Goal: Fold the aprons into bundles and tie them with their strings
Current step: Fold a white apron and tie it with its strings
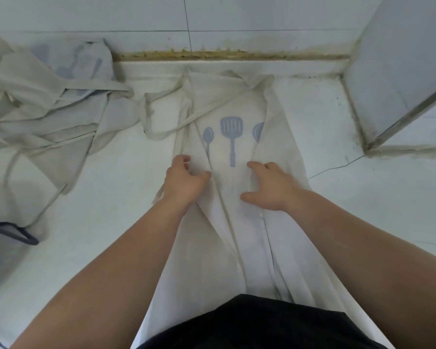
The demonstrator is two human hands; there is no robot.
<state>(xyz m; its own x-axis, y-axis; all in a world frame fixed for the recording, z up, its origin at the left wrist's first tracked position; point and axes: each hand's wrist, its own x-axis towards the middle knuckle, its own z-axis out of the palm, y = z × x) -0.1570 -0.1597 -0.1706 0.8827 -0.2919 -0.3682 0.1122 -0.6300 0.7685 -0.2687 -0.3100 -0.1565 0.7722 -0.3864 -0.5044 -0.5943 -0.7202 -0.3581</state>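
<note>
Lying lengthwise on the white counter (363,222), straight ahead of the person, is a cream apron (237,248) with its two long sides folded in toward the middle. Its far end almost reaches the tiled wall (237,16), and its near end runs under the person's black garment (262,323). Blue prints of a spoon, a slotted turner and part of a ladle show between the folded flaps. One apron string (161,133) crosses the upper part of the cloth and loops out onto the counter at the left.

The left hand (186,177) sits on the left flap with bent fingers and the thumb reaching inward; whether it pinches the cloth I cannot tell. The right hand (267,187) lies just below the prints, on the middle panel and right flap, its fingers spread and holding nothing.

A second apron (61,102) lies crumpled at the back left of the counter, its strings trailing forward. A dark blue strap (15,233) shows at the left edge. A pale panel with a metal edge (400,71) stands at the right.
</note>
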